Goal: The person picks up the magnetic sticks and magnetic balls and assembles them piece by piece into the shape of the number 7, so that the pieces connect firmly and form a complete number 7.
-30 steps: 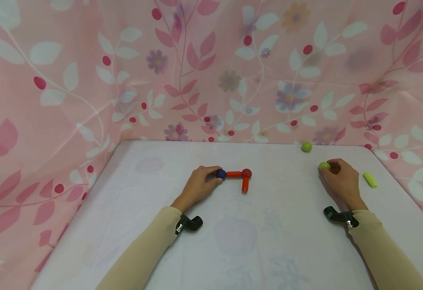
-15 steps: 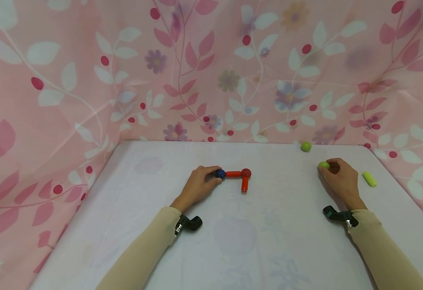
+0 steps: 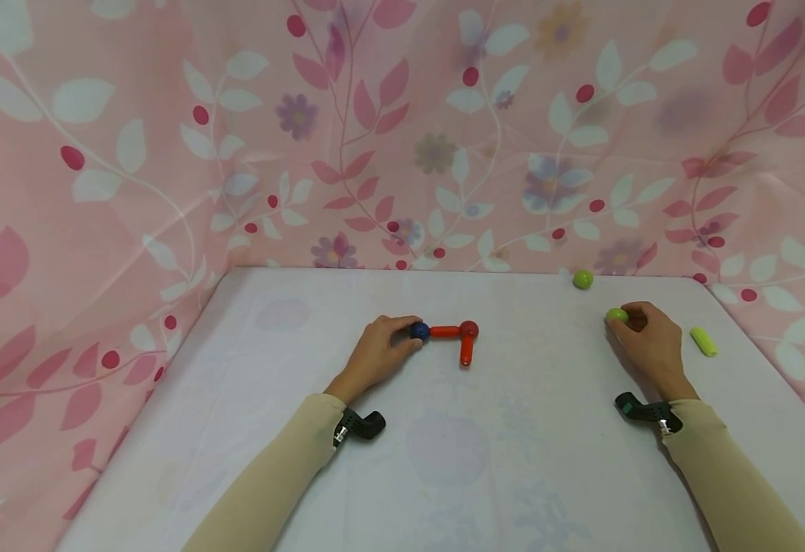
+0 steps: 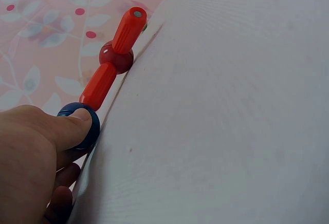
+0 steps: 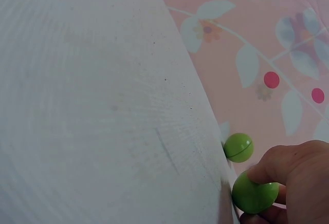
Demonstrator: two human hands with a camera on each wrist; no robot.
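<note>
My left hand (image 3: 376, 353) pinches a blue ball (image 4: 92, 129) between thumb and fingers. Joined to that ball is a red rod (image 3: 445, 332), which leads to a dark red ball (image 3: 468, 329). A second red rod (image 3: 467, 352) comes off the dark red ball at a right angle, toward the person; its free end shows a small metal-looking tip in the left wrist view. Over on the right, my right hand (image 3: 653, 349) pinches a green ball (image 5: 253, 194), thumb on one side and fingers partly hidden behind it. Another green ball (image 3: 583, 280) lies just beyond, near the far edge.
To the right of my right hand lies a yellow-green rod (image 3: 704, 342). Everything rests on a white-covered table (image 3: 527, 460). A pink floral curtain (image 3: 389, 138) hangs behind the table and along its sides. Each wrist wears a black camera mount.
</note>
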